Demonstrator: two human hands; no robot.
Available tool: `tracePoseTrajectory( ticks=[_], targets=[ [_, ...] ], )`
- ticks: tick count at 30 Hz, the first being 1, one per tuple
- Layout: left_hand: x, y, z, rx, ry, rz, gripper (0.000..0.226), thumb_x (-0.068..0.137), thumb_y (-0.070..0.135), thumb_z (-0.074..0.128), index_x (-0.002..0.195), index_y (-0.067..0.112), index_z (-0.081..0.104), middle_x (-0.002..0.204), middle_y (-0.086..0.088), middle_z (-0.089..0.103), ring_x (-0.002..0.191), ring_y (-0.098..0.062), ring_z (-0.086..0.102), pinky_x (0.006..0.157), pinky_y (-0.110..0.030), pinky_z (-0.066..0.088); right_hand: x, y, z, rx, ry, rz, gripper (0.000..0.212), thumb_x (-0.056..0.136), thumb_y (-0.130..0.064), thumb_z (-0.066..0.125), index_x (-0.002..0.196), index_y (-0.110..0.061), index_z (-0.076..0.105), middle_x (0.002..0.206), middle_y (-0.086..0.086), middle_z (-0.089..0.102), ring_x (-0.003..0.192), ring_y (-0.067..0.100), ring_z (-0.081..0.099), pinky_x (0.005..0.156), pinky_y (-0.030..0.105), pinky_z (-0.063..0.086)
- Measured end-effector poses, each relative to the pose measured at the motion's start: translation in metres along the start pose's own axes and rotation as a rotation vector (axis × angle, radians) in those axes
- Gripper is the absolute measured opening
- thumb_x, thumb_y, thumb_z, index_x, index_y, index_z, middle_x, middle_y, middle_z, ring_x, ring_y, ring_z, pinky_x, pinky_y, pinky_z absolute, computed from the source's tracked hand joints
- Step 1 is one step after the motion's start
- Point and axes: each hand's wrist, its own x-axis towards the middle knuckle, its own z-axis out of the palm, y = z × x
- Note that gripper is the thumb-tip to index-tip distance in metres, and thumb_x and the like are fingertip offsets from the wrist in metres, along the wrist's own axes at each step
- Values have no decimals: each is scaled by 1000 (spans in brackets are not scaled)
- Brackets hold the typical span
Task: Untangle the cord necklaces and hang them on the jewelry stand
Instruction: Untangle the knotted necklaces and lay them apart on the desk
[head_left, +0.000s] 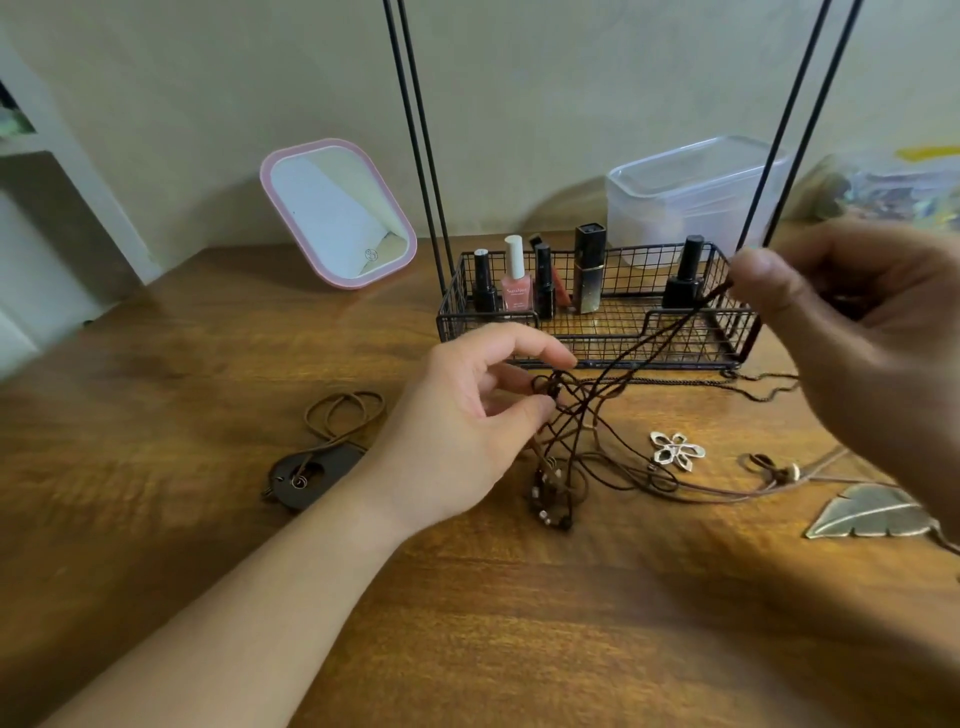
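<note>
two bare hands show, with no rings, no watch and no bracelet seen; the left hand (467, 415) runs into a long bare forearm with no sleeve in view; the right hand (852, 332) is blurred, cut by the frame edge.

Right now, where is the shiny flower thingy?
In the head view, the flower pendant lies on the wooden table, right of the tangled cords, in front of the wire basket.

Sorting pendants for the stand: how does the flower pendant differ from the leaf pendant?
The flower pendant is small and openwork; the leaf pendant is larger and solid with veins. The flower lies beside the cord tangle; the leaf lies farther right, near the frame's edge. Both look metallic and lie flat on the table.
</note>
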Motion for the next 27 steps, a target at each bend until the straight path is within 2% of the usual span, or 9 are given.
tracePoseTrajectory(
  ticks=[3, 7, 10, 12, 14, 17, 20, 23, 27],
  targets=[
    [-2, 0, 1, 185, -72, 41, 33, 91, 6, 64, 115, 29, 64, 115, 17, 63, 104, -2, 62, 86, -23, 57, -5, -5, 4, -52, -78, -17, 28, 91, -44, 63, 75, -22, 67, 57, 3, 57, 54, 24, 49, 43, 31, 35],
    [-4, 4, -1, 425, -62, 131, 32, 90, 8, 62, 113, 30, 62, 114, 21, 57, 100, 2, 58, 81, -12, 51, -6, -7, 5, -75, -91, -38, 20, 91, -40, 64, 75, -28, 66, 58, 8, 63, 55, 27, 53, 48, 38, 38],
    [-7, 12, -13, 464, 13, 101, 12, 82, 22, 66, 80, 32, 60, 80, 14, 59, 72, -7, 56, 56, -16, 43, -6, -4, 3, -79, -88, -53, 23, 91, -39, 64, 74, -24, 67, 56, 11, 61, 57, 28, 52, 47, 36, 36],
    [-10, 17, -17, 561, -100, -31, 15, 78, 37, 64, 67, 27, 59, 58, 10, 58, 55, -6, 53, 53, -21, 39, -7, -3, 4, -80, -84, -54, 27, 91, -39, 64, 73, -19, 69, 54, 12, 59, 60, 28, 50, 45, 34, 34],
    [-13, 18, -13, 741, -257, -134, 24, 78, 48, 61, 66, 28, 61, 51, 11, 56, 50, -3, 51, 56, -23, 41, -7, -3, 5, -86, -87, -54, 27, 91, -39, 64, 74, -19, 68, 54, 12, 59, 62, 28, 51, 45, 33, 34],
    [-13, 18, -7, 801, -309, -186, 28, 78, 57, 61, 72, 30, 63, 56, 12, 56, 57, -4, 53, 59, -27, 46, -6, -4, 4, -88, -86, -61, 27, 92, -39, 63, 75, -18, 69, 56, 12, 61, 63, 28, 52, 45, 33, 35],
    [-12, 22, -4, 752, -339, -205, 27, 79, 61, 61, 86, 35, 64, 68, 12, 62, 62, -3, 57, 54, -24, 42, -5, -5, 3, -89, -80, -62, 25, 91, -37, 62, 76, -19, 69, 57, 9, 62, 65, 27, 53, 46, 32, 36],
    [-14, 25, -1, 731, -354, -172, 31, 78, 65, 62, 88, 36, 62, 73, 13, 63, 62, -2, 57, 52, -22, 38, -5, -7, 2, -93, -76, -46, 22, 91, -37, 62, 77, -21, 68, 57, 5, 62, 67, 26, 54, 45, 29, 36],
    [-17, 26, 3, 687, -321, -135, 25, 80, 55, 69, 94, 38, 58, 77, 15, 62, 68, -1, 57, 57, -20, 42, -4, -9, 1, -101, -77, -28, 20, 91, -38, 62, 77, -24, 66, 56, -3, 59, 63, 22, 52, 45, 24, 34]
  ],
)
